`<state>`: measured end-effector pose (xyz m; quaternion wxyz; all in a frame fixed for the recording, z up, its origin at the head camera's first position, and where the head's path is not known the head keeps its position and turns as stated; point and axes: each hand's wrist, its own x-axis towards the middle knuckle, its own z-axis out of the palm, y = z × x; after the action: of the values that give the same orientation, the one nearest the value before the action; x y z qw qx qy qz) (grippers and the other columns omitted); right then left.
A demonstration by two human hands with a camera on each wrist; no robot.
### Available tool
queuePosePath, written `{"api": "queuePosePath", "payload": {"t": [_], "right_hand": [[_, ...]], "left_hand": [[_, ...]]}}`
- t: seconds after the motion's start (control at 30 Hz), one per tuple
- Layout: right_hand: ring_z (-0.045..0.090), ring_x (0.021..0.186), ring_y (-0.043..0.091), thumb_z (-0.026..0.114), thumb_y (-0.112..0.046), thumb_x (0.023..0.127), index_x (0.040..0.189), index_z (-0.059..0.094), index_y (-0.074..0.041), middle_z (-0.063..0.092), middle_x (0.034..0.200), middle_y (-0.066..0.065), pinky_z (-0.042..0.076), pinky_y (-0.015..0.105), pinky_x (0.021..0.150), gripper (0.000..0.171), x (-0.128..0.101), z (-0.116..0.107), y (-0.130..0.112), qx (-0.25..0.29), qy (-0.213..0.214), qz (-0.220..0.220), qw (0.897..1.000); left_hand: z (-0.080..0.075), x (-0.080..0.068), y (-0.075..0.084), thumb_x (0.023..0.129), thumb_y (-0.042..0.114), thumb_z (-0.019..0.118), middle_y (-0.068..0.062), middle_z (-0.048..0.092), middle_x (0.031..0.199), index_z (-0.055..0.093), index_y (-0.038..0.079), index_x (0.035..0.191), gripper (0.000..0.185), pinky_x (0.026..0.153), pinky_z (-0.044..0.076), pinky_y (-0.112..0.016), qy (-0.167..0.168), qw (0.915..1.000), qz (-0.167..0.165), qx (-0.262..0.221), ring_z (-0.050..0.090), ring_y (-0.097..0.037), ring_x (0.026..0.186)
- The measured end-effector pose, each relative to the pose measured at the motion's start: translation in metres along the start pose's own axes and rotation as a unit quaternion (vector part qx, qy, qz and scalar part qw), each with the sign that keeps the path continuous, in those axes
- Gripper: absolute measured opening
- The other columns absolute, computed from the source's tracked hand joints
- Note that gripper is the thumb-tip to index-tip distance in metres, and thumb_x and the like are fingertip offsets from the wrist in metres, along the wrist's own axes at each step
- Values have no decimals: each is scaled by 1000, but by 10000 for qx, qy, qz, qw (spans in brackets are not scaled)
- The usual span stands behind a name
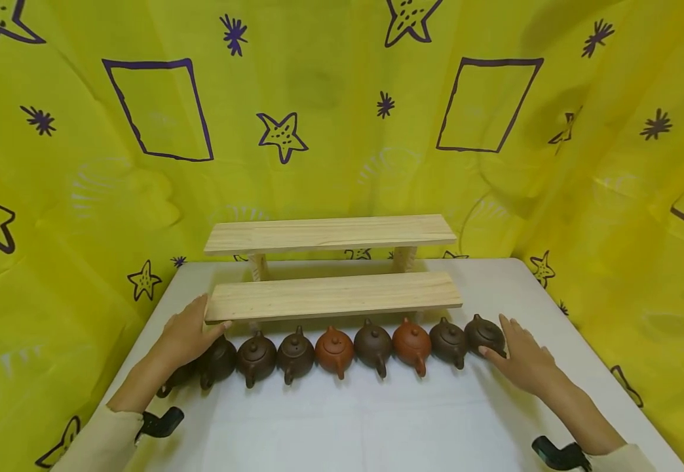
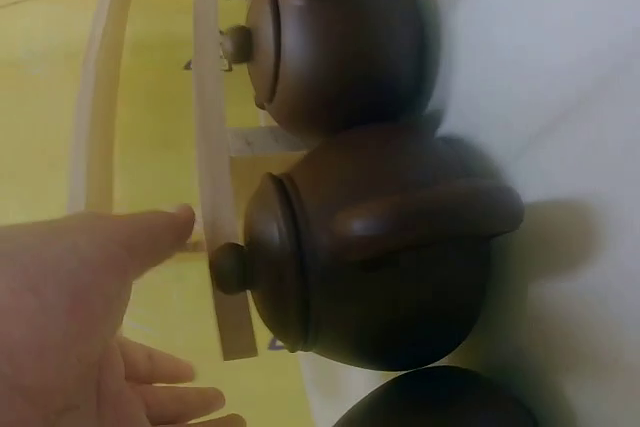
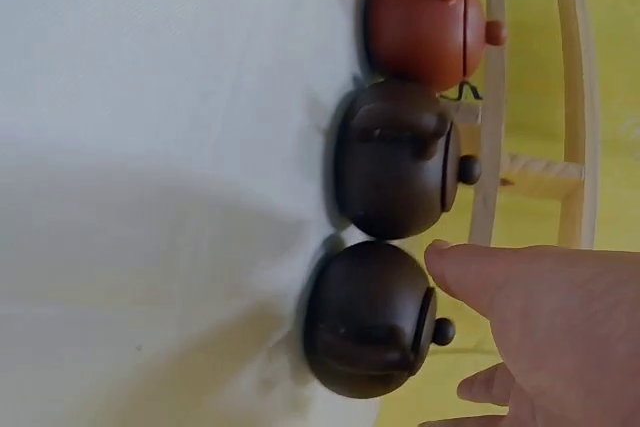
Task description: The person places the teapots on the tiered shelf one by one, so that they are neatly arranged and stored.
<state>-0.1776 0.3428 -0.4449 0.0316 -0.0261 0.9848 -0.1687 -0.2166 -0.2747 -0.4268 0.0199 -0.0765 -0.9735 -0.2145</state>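
Several small clay teapots stand side by side in a row on the white table, most dark brown, with two reddish ones, a left one (image 1: 334, 349) and a right one (image 1: 411, 342). My left hand (image 1: 183, 334) reaches over the row's left end, beside the end of the lower wooden shelf; its thumb stretches out above a dark teapot (image 2: 400, 287). At the other end my right hand (image 1: 525, 360) is spread beside the rightmost dark teapot (image 1: 485, 331); its thumb tip is close to the pot, and contact is unclear. Neither hand grips anything. The leftmost teapot is partly hidden by my left arm.
Behind the teapots stands a two-tier wooden rack, with a lower board (image 1: 336, 296) and a higher back board (image 1: 330, 234). The white tabletop (image 1: 342, 426) extends in front. A yellow patterned curtain (image 1: 330, 177) hangs behind and at both sides.
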Motion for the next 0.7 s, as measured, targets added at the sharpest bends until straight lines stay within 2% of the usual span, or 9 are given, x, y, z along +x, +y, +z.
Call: {"api": "queuePosePath", "payload": {"t": [0.13, 0.23, 0.33, 0.4, 0.5, 0.6, 0.7], "right_hand": [[35, 137, 68, 64, -52, 103, 152, 23, 23, 32, 150, 51, 30, 85, 99, 99, 1, 2, 8, -20, -65, 199, 9998], [46, 126, 68, 64, -52, 102, 145, 28, 26, 42, 140, 53, 40, 80, 93, 97, 2, 4, 12, -21, -99, 351, 9993], [58, 110, 63, 65, -50, 102, 133, 38, 26, 54, 123, 49, 49, 71, 82, 87, 3, 6, 16, 29, -134, 423, 9990], [64, 99, 55, 67, -49, 102, 122, 46, 23, 61, 111, 41, 51, 66, 76, 77, 4, 8, 17, 57, -138, 430, 9990], [66, 85, 41, 66, -47, 103, 106, 53, 15, 65, 96, 28, 53, 56, 69, 64, 5, 12, 19, 159, -223, 396, 9988], [63, 78, 33, 63, -45, 105, 98, 52, 9, 64, 87, 20, 50, 48, 65, 56, 4, 16, 18, 306, -281, 419, 9983], [65, 80, 36, 60, -42, 108, 97, 55, 10, 67, 88, 24, 51, 48, 67, 54, 3, 20, 18, 376, -254, 335, 9984]], "left_hand": [[1, 6, -7, 102, 31, 71, -45, 53, 135, 39, -24, 141, 75, 98, 46, -69, -164, 9996, -96, -186, 56, -59, 122], [1, 8, -10, 102, 31, 70, -47, 51, 137, 38, -25, 142, 76, 101, 45, -69, -267, 9992, -149, -260, 54, -60, 126], [0, 9, -11, 102, 31, 71, -47, 52, 135, 40, -26, 140, 75, 100, 46, -68, -280, 9991, -254, -199, 56, -59, 122], [-2, 11, -12, 102, 32, 71, -46, 53, 133, 41, -25, 137, 74, 97, 48, -66, -292, 9988, -340, -195, 59, -55, 116], [-3, 14, -11, 102, 33, 72, -46, 54, 131, 41, -25, 136, 74, 94, 50, -63, -376, 9979, -450, -258, 60, -50, 109], [-3, 16, -10, 102, 34, 71, -46, 53, 133, 40, -26, 138, 76, 96, 49, -62, -474, 9971, -495, -329, 59, -50, 112], [-3, 16, -9, 103, 34, 70, -47, 51, 136, 39, -26, 139, 77, 100, 48, -64, -519, 9967, -507, -365, 58, -53, 118]]}}
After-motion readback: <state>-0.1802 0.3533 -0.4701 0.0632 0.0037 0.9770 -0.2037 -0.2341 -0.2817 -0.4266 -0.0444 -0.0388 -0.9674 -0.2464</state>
